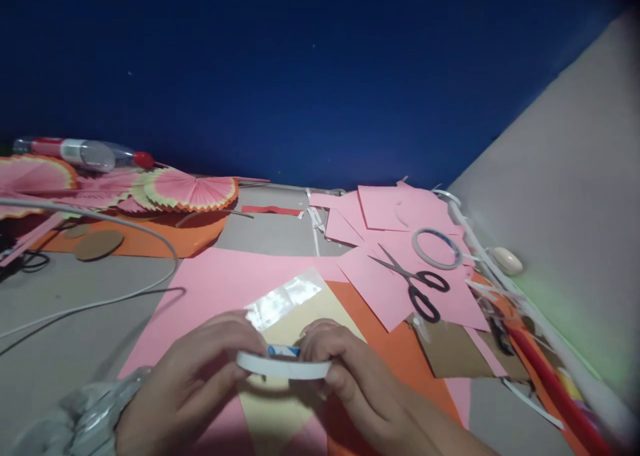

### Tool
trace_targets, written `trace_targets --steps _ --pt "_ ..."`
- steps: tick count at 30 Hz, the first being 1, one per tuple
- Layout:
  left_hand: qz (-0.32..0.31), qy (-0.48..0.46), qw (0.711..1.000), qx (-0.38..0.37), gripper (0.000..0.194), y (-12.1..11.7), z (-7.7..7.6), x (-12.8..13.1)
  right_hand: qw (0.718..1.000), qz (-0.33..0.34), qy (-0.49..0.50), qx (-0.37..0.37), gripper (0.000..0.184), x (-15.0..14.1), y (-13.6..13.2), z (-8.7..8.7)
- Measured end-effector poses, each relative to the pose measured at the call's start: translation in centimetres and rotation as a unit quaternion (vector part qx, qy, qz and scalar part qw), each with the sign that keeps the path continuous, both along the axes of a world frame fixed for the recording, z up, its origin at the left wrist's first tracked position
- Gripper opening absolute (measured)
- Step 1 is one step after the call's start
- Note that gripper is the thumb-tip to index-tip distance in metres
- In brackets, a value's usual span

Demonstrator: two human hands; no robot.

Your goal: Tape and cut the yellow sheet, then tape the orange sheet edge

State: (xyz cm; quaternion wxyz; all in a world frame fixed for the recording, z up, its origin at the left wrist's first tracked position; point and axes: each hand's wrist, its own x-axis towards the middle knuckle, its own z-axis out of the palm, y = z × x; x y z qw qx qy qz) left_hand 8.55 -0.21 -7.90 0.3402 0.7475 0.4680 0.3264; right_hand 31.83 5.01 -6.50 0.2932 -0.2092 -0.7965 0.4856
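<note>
- Tape roll (285,368): far side mostly hidden by its near rim, the left hand (193,369) and the right hand (353,369).
- Sleeve (85,416): cut off by the picture's bottom edge.
- Yellow paper (275,409): partly covered by the hands.
- Paper fans (193,189), the table's (55,356) far left corner: leftmost cut off.
- Bottle (90,153): label too blurred to read.
- Dark object (20,259), the table's left side: too dim to tell.

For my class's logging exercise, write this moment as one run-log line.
left grip: on white tape roll | right grip: on its other side | below: yellow paper | scissors: on pink paper
</note>
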Motion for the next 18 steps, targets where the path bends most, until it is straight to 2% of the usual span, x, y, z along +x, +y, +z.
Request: trace_targets --steps 2,4,7,9,12,15,18 --pt "-0.019 -0.023 0.998 -0.055 0.018 0.1 -0.1 -0.2 0.999 -0.024 -0.018 -0.033 0.020 0.1 -0.1 -0.2" --pt "-0.007 -0.010 0.998 -0.069 0.025 0.2 -0.2 -0.3 0.997 -0.060 -0.043 -0.025 0.016 0.1 0.1 -0.2" --pt "0.009 0.022 1.000 -0.019 0.025 0.2 -0.2 -0.3 0.996 -0.065 -0.044 0.042 0.037 -0.1 0.4 0.0" --pt "-0.005 0.038 0.999 0.022 0.022 0.1 -0.1 0.0 0.998 -0.035 -0.013 0.050 0.038 -0.4 0.4 0.1" --pt "-0.002 0.047 0.998 0.049 0.016 0.0 0.1 0.5 0.998 -0.024 0.031 -0.057 0.019 -1.0 0.1 -0.2" --pt "-0.031 0.041 0.997 0.059 0.008 0.2 0.7 0.8 0.975 -0.032 0.093 -0.201 0.004 -1.4 -0.2 -0.6" --pt "-0.068 0.043 0.996 0.048 0.002 0.5 1.2 1.0 0.951 -0.058 0.155 -0.262 0.008 -1.4 0.1 -0.8"
